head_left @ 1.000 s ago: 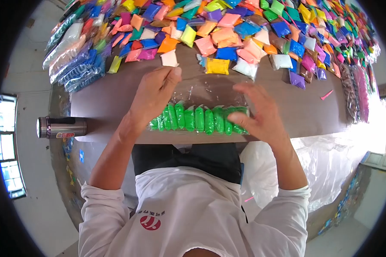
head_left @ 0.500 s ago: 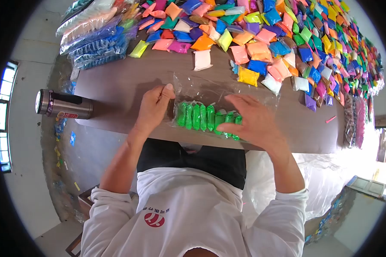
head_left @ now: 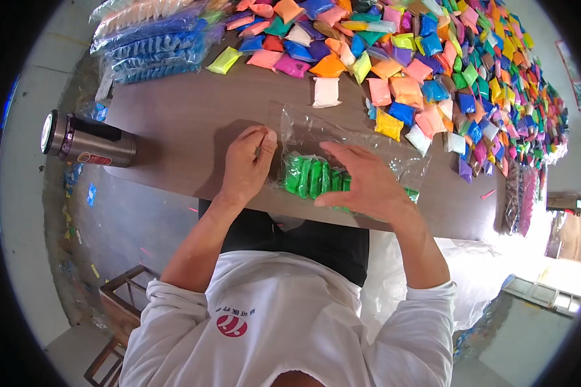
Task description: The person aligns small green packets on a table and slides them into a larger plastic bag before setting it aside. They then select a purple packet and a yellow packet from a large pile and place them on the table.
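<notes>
A clear plastic bag [head_left: 374, 137] lies near the table's front edge with a row of several green packets [head_left: 310, 175] inside. My left hand [head_left: 250, 158] is closed, its thumb pressed against the curled fingers, just left of the bag; whatever it pinches is too small to make out. Over the right part of the row is my right hand [head_left: 365, 180], thumb and fingers spread apart, partly covering the packets. One green end shows to the right of that hand.
A steel flask [head_left: 90, 139] lies at the table's left. Filled bags [head_left: 155, 48] are stacked at the back left. Many coloured packets [head_left: 394, 71] cover the back and right, and more bags [head_left: 519, 197] stand at the right edge. A wooden stool [head_left: 126, 290] is on the floor.
The view has shifted. My left hand has moved a little away from the bag's left edge. My right hand now reaches further over the row, and the green packets look more tilted.
</notes>
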### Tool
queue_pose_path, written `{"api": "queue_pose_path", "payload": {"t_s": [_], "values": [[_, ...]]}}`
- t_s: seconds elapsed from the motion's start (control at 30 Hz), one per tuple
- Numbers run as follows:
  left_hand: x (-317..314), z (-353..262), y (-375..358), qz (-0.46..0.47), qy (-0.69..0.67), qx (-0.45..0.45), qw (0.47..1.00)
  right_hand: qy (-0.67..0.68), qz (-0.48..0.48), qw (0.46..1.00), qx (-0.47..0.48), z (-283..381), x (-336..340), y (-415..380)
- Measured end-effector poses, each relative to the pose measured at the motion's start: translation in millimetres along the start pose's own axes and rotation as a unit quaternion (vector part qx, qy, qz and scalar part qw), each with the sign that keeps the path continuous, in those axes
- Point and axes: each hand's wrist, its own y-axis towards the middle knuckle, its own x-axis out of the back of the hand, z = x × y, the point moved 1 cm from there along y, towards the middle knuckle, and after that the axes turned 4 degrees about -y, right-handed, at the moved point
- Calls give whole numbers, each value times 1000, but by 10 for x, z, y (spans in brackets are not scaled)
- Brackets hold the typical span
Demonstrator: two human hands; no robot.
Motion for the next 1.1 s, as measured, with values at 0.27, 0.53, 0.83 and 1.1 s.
{"api": "queue_pose_path", "payload": {"t_s": [0.27,0.53,0.83,1.1], "values": [[40,9,-16,-1,-22,33,999,-18,94,994,47,-76,-106,197],[-14,-20,-37,-2,5,-5,1000,-5,82,995,61,29,-232,228],[-43,3,-51,17,52,-20,998,156,-261,943,-138,-584,599,-628],[-35,24,-48,28,47,8,998,37,-220,967,-121,-873,380,-1143]]}}
